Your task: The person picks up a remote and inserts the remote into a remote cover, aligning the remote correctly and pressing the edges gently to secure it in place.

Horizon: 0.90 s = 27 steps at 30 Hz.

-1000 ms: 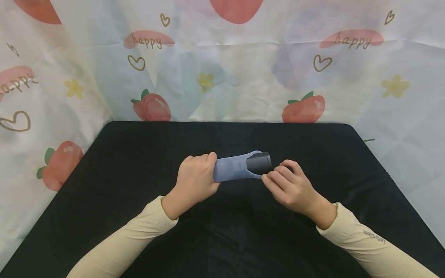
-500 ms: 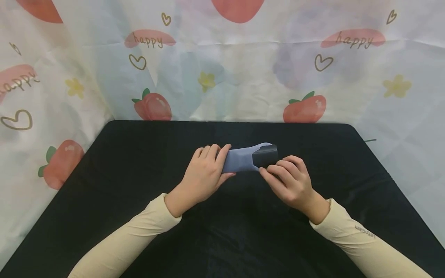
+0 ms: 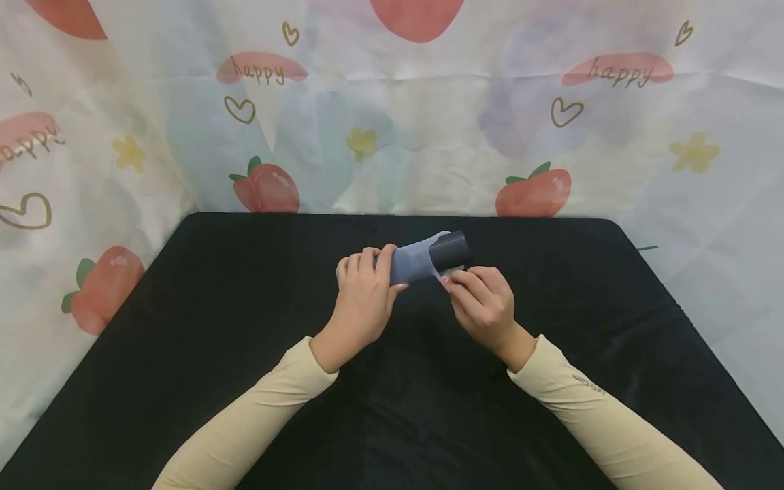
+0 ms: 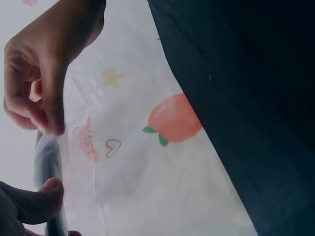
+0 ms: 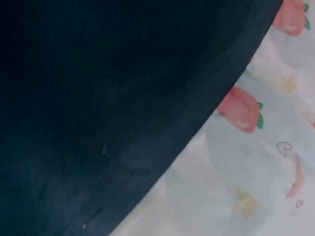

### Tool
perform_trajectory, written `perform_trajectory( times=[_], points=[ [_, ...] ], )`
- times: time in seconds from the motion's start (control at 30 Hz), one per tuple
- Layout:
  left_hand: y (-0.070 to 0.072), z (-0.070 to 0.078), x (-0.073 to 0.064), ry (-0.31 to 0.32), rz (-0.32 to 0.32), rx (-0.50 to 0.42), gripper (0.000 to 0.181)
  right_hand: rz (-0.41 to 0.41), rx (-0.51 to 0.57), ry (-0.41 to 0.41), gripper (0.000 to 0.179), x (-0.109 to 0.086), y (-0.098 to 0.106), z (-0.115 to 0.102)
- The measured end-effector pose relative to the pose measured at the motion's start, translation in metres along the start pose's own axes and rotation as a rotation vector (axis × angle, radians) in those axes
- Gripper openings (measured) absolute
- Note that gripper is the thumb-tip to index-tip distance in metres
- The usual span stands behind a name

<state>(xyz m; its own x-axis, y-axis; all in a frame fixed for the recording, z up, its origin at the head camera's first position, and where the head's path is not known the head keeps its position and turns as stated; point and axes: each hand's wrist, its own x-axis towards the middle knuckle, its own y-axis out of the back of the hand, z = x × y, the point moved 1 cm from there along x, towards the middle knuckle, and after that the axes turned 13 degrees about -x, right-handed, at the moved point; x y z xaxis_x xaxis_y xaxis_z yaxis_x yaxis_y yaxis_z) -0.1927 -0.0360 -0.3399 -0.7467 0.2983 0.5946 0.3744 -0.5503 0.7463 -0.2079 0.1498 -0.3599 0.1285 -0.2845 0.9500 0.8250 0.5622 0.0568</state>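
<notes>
A dark cylindrical object (image 3: pixel 450 252) sticks out of the open right end of a blue-grey sleeve (image 3: pixel 412 264), held above the black table. The inner part of the cylinder is hidden, and its kind cannot be told. My left hand (image 3: pixel 361 299) grips the sleeve near its left end, fingers over the top and thumb below. With thumb and fingers, my right hand (image 3: pixel 484 306) pinches the lower edge of the sleeve's mouth, just under the cylinder. In the left wrist view the right hand (image 4: pixel 39 73) pinches from above, and the sleeve is blurred. Neither hand appears in the right wrist view.
A black cloth covers the table (image 3: pixel 404 408). Behind it and on both sides hangs a pale curtain (image 3: pixel 416 136) printed with fruit, hearts and flowers, close to the table's far edge.
Both hands have raised the sleeve away from me and tilted its right end upward. The right hand has moved left and stays at the sleeve's mouth.
</notes>
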Motion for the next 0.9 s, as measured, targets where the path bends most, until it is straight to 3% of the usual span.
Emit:
perform_trajectory(
  times=[0.2,0.37,0.63,0.9],
  points=[
    [-0.003,0.000,0.000,0.027,0.021,-0.060,0.058,0.001,0.025,-0.054,0.014,-0.002,-0.007,-0.003],
    [0.000,-0.002,-0.003,0.016,0.012,-0.068,0.058,-0.013,-0.010,0.008,0.015,0.001,-0.004,-0.003],
    [0.006,-0.008,-0.016,-0.069,0.031,-0.109,0.057,-0.104,-0.089,0.166,0.019,0.006,0.008,-0.006],
    [0.016,-0.007,-0.023,-0.110,0.058,-0.154,0.057,-0.130,-0.132,0.214,0.020,0.014,0.021,-0.002]
  ],
)
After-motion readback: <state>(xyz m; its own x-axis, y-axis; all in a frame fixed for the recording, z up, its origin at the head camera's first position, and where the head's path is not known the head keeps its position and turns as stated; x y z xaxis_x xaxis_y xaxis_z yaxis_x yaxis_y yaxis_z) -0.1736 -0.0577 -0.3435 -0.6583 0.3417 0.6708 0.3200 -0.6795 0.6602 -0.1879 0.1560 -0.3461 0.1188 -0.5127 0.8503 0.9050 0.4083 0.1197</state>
